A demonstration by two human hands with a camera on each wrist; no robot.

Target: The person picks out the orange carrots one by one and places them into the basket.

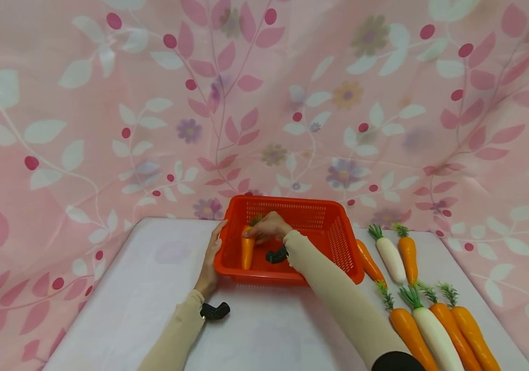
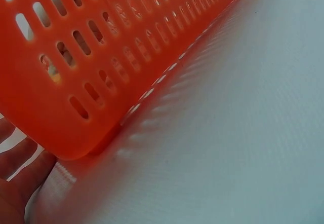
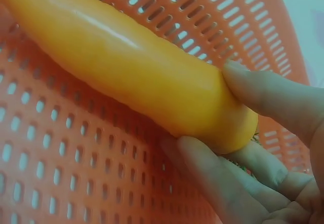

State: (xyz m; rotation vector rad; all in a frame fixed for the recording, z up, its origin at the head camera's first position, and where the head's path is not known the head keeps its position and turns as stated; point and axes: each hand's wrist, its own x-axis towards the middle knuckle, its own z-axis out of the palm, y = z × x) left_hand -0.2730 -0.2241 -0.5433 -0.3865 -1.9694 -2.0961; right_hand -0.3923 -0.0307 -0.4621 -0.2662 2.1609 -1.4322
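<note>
- Carrot (image 3: 126,67): glossy orange, smooth, tapering from a blunt shoulder, feathery green top; we find it inside the basket (image 1: 287,279), near its left end.
- Right hand (image 1: 270,226): pinching the carrot by its leafy end.
- Left hand (image 1: 210,260): fingers spread against the basket's left wall.
- Basket: red plastic, slotted walls, rounded corners.
- Bench (image 1: 260,335): pale-topped; we count radishes (image 1: 391,258) there, white, smooth.

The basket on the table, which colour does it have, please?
The basket is bright orange-red; this shows best in the head view.
</note>
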